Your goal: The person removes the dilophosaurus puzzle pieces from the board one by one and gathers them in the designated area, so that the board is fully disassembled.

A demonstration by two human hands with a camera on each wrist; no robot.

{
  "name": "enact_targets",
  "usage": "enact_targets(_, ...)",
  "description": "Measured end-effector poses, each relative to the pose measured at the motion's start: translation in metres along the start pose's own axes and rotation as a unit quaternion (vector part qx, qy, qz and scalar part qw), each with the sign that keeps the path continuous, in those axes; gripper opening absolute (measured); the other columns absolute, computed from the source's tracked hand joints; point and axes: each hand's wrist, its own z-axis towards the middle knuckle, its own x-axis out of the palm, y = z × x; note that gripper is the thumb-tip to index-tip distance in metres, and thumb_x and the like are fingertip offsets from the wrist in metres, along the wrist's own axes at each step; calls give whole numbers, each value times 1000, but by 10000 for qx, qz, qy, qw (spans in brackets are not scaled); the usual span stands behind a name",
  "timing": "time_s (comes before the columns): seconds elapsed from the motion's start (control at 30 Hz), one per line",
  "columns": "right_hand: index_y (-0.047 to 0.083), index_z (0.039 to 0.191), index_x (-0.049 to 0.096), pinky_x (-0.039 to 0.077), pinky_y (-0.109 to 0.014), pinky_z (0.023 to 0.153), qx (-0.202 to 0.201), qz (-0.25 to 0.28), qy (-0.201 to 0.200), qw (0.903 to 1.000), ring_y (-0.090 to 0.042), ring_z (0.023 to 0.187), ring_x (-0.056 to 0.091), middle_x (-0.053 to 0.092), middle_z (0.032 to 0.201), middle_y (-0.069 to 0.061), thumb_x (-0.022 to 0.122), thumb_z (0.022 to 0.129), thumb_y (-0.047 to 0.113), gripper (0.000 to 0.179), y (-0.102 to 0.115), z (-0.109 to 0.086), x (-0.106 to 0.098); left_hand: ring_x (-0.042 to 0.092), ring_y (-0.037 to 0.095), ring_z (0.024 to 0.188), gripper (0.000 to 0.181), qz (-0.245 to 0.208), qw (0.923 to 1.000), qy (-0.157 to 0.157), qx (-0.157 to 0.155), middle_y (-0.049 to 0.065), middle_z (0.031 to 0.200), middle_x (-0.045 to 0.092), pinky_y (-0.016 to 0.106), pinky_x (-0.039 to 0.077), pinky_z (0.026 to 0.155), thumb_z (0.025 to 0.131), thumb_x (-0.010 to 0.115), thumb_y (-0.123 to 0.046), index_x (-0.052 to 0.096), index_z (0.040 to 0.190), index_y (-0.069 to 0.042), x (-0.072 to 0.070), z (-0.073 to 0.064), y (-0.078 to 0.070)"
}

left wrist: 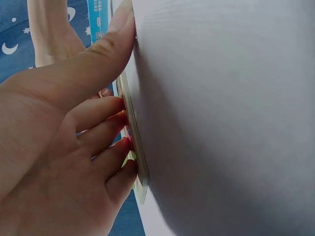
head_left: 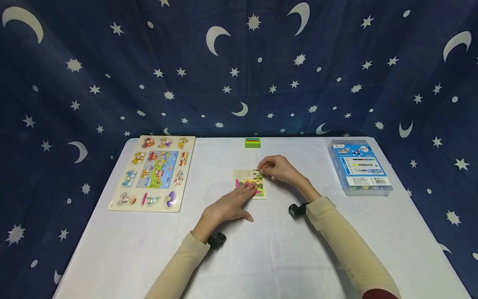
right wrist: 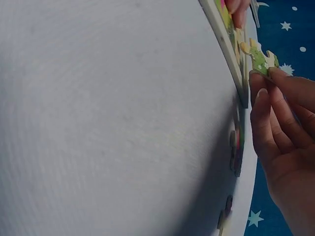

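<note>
A small square jigsaw puzzle in a pale wooden tray (head_left: pixel 264 195) lies mid-table, with pink, yellow and green pieces in it. My left hand (head_left: pixel 237 202) rests on its lower part, fingers extended over the pieces and thumb off to the side; in the left wrist view the fingertips (left wrist: pixel 129 169) touch the puzzle just inside the tray's edge. My right hand (head_left: pixel 278 169) is at the tray's upper right corner. Between thumb and fingers it pinches a green jigsaw piece (right wrist: pixel 261 63), held tilted above the tray in the right wrist view.
A large wooden peg puzzle board (head_left: pixel 149 202) with vehicle pictures lies to the left. A clear plastic case (head_left: pixel 360 168) with a blue label is on the right. At the back edge stands a small green box (head_left: pixel 252 143). Starry dark blue cloth (head_left: pixel 239 83) hangs behind the table.
</note>
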Motion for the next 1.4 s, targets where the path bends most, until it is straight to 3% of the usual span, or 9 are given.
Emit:
enact_targets(0.73, 3, 114, 76, 56, -32, 65, 335, 250, -376, 9984, -21, 77, 71, 77, 94, -11, 69, 99, 17, 22, -26, -26, -38, 12, 26, 161, 98, -91, 9999, -60, 107, 7, 172, 21, 44, 21, 128, 82, 86, -30, 33, 162, -8, 0, -1, -1)
enact_targets(1.2, -3, 118, 73, 57, -29, 69, 494, 249, -649, 9964, -18, 78, 67, 75, 104, -18, 64, 101, 10, 24, -52, -46, -65, 13, 25, 161, 98, -101, 9999, -77, 76, 5, 172, 21, 44, 22, 128, 82, 87, -28, 33, 162, -9, 1, -2, -2)
enact_targets(1.4, -2, 121, 72, 55, -27, 68, 755, 199, -720, 9943, -19, 79, 65, 74, 106, -18, 61, 102, 9, 24, -63, -55, -78, 11, 22, 161, 98, -60, 9999, -61, 52, 3, 172, 20, 43, 21, 128, 83, 87, -30, 32, 162, -10, 2, -1, -2)
